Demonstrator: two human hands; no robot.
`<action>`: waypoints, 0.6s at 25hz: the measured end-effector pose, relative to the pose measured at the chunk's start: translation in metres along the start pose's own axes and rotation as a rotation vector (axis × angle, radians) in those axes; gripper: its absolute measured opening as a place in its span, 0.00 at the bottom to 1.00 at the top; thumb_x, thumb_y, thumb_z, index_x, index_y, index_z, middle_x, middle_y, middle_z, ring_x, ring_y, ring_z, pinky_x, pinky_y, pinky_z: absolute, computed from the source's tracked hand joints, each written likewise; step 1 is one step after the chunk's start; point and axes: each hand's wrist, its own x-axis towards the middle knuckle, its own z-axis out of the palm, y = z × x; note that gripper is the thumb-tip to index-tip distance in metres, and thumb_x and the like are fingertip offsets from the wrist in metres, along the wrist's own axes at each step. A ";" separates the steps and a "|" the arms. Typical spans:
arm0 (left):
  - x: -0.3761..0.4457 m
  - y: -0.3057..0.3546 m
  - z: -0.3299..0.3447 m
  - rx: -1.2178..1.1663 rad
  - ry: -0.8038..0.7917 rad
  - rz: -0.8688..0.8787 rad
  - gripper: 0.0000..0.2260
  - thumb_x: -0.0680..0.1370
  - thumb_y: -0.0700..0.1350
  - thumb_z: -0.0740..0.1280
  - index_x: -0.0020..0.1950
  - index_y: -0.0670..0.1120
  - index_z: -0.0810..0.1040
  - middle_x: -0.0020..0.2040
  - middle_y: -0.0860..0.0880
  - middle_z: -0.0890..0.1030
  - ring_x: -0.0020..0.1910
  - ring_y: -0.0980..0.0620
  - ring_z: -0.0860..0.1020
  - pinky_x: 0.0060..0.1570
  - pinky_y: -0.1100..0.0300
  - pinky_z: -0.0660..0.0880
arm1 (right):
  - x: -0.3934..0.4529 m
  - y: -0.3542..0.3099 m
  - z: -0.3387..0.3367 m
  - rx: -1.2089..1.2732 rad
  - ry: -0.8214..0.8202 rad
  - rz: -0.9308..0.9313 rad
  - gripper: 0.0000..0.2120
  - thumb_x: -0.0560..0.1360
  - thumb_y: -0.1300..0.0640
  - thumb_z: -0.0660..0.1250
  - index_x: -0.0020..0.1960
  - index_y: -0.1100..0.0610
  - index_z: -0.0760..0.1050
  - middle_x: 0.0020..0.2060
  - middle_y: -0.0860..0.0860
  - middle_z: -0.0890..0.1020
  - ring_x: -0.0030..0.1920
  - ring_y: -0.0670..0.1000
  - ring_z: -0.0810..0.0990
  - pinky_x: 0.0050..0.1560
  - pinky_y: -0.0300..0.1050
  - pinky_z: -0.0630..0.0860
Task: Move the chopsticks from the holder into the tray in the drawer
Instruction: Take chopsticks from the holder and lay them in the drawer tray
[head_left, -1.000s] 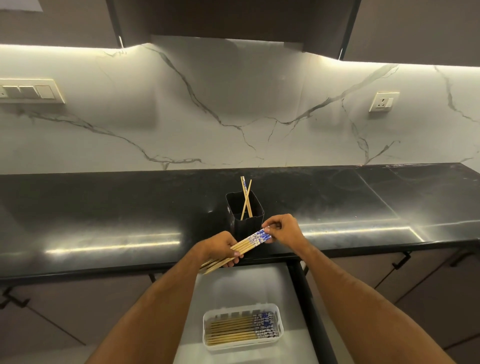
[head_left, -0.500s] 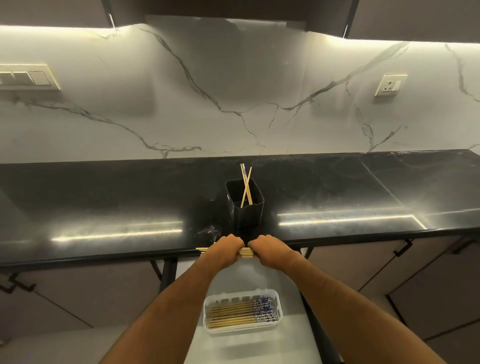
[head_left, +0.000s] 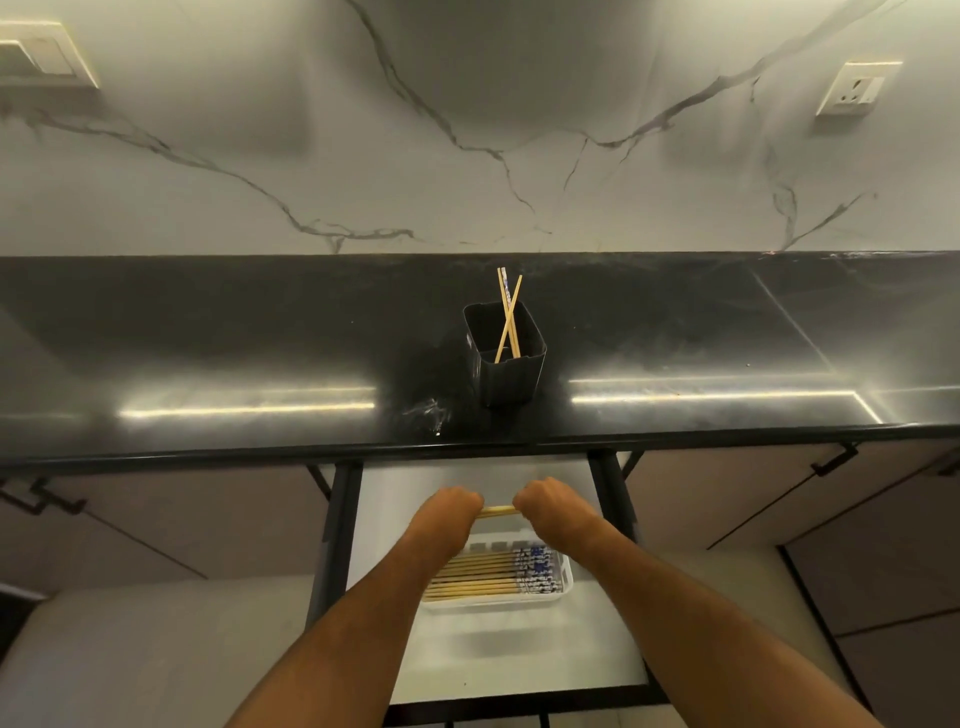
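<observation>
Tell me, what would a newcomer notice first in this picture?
Two hands, left hand and right hand, grip a bundle of chopsticks over the open drawer. Below them a white tray already holds many chopsticks. On the black counter, a black holder keeps two more.

Two chopsticks (head_left: 508, 317) lean crossed in the black holder (head_left: 506, 358). Many more lie flat in the white tray (head_left: 563, 590) inside the open drawer (head_left: 519, 660).

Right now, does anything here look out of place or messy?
Little stands out. Two chopsticks lean crossed in the black holder, and a pale smudge marks the countertop beside it. The tray is neatly stacked.
</observation>
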 end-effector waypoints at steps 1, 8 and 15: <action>-0.005 -0.003 0.008 0.014 0.004 -0.008 0.05 0.79 0.45 0.69 0.54 0.47 0.80 0.47 0.47 0.81 0.45 0.50 0.80 0.50 0.57 0.79 | -0.002 0.002 0.010 -0.007 -0.008 -0.018 0.05 0.80 0.58 0.68 0.53 0.58 0.80 0.44 0.55 0.83 0.44 0.52 0.82 0.51 0.45 0.81; -0.021 -0.008 0.065 0.021 -0.006 -0.028 0.11 0.79 0.43 0.69 0.60 0.44 0.81 0.54 0.44 0.83 0.51 0.43 0.82 0.56 0.54 0.79 | -0.009 -0.001 0.071 0.012 0.004 -0.092 0.13 0.80 0.57 0.69 0.63 0.60 0.76 0.55 0.57 0.82 0.54 0.56 0.82 0.55 0.47 0.80; -0.017 -0.021 0.105 -0.033 -0.065 -0.130 0.12 0.82 0.39 0.59 0.57 0.36 0.79 0.55 0.37 0.81 0.55 0.36 0.79 0.48 0.54 0.72 | 0.005 -0.008 0.113 -0.028 -0.010 -0.062 0.13 0.78 0.57 0.71 0.61 0.58 0.79 0.54 0.56 0.84 0.51 0.56 0.84 0.54 0.52 0.82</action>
